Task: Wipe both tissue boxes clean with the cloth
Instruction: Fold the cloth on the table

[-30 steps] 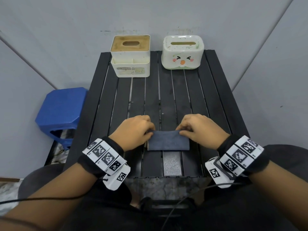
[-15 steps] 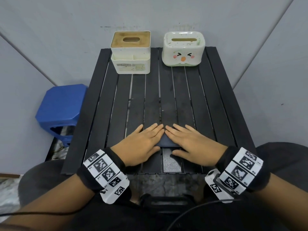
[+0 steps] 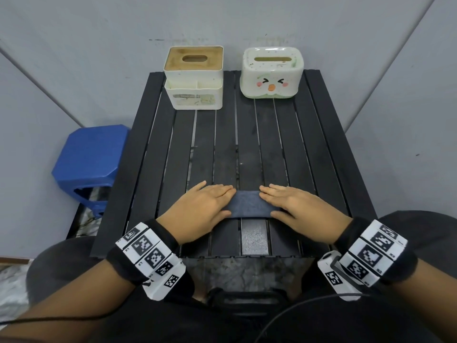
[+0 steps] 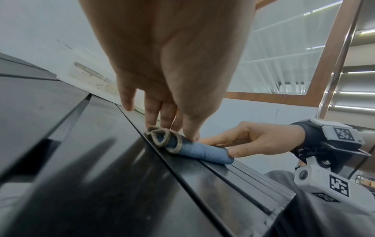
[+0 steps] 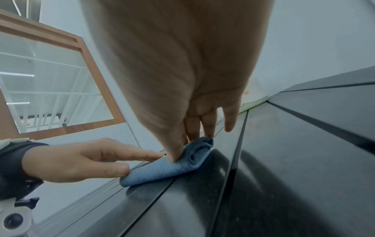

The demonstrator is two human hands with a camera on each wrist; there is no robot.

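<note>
A folded blue-grey cloth (image 3: pixel 249 203) lies near the front edge of the black slatted table (image 3: pixel 321 154). My left hand (image 3: pixel 205 206) presses flat on its left end with straight fingers, and my right hand (image 3: pixel 291 203) presses flat on its right end. The left wrist view shows the folded cloth (image 4: pixel 198 150) under my fingers (image 4: pixel 152 115), its layered end facing the camera. In the right wrist view the cloth (image 5: pixel 172 166) is held down the same way. At the far edge stand a white tissue box with a wooden lid (image 3: pixel 194 78) and a white speckled tissue box with a cartoon face (image 3: pixel 272 71).
A blue plastic stool (image 3: pixel 91 154) stands left of the table. Grey walls close in behind and on both sides. A pale worn patch (image 3: pixel 254 240) marks one slat at the front edge, just below the cloth.
A second ago both hands pinched the cloth's top corners. They then flattened over it with fingertips meeting, and now have slid apart toward its ends, leaving the folded cloth narrower.
</note>
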